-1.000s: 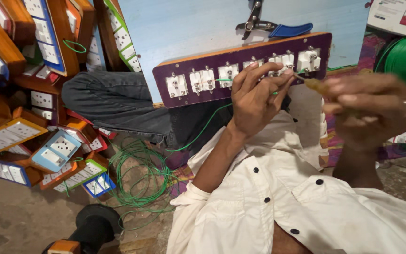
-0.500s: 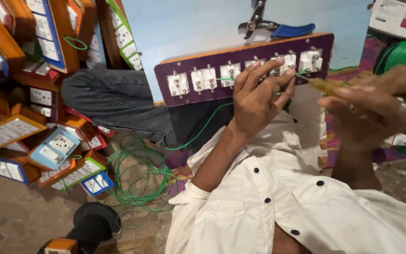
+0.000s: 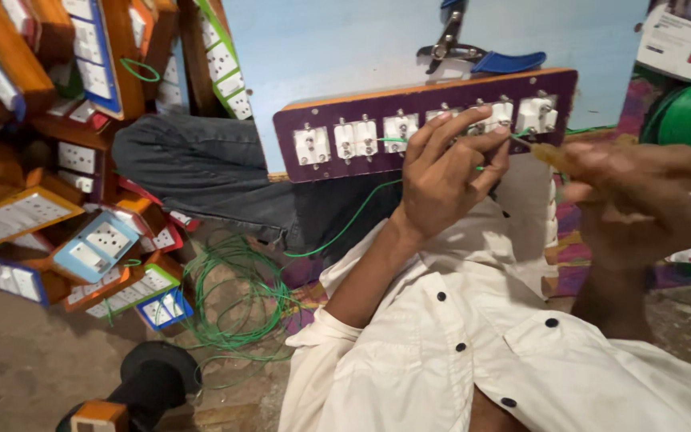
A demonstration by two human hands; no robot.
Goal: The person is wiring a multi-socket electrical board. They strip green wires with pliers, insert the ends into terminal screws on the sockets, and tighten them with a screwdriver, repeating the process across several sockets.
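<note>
A purple board [image 3: 425, 120] of white switches is steadied on the lap. A green wire [image 3: 345, 228] is pinched against the board by the left hand [image 3: 449, 172]. The blurred right hand [image 3: 641, 200] is closed on what may be a screwdriver [image 3: 549, 154].

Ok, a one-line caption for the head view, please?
Left hand pinches green wire against a purple switch board; right hand holds a yellow-handled tool beside it.

Soft even daylight, few shadows, right hand [image 3: 649, 200] blurred and out of focus, far left edge bent by lens distortion
</note>
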